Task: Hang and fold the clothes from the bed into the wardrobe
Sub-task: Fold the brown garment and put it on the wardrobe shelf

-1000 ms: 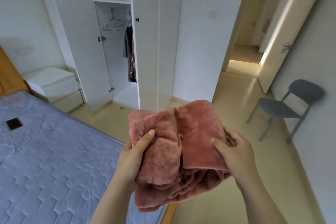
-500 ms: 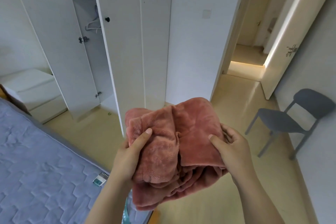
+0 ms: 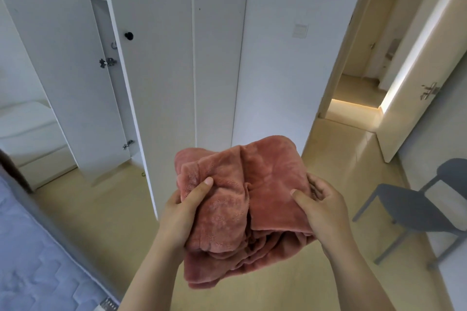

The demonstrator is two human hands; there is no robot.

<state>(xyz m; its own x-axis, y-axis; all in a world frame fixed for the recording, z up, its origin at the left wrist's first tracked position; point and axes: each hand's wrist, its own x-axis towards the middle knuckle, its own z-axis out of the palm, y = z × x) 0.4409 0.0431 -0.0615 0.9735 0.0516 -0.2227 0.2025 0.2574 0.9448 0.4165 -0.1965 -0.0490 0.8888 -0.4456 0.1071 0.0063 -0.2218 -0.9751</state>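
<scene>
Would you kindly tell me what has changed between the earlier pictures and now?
The person has stepped toward the wardrobe, so it fills the view, the open compartment has narrowed to a sliver and the bed has slid to the lower left. Nothing was taken or released: left hand and right hand grip the folded pink fleece as before.

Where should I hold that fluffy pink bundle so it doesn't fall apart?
Take the pink bundle at both sides, thumbs on top, fingers underneath, as the left hand and right hand do now. Its loose folded layers sag at the bottom, so support from below probably keeps them together.
</scene>
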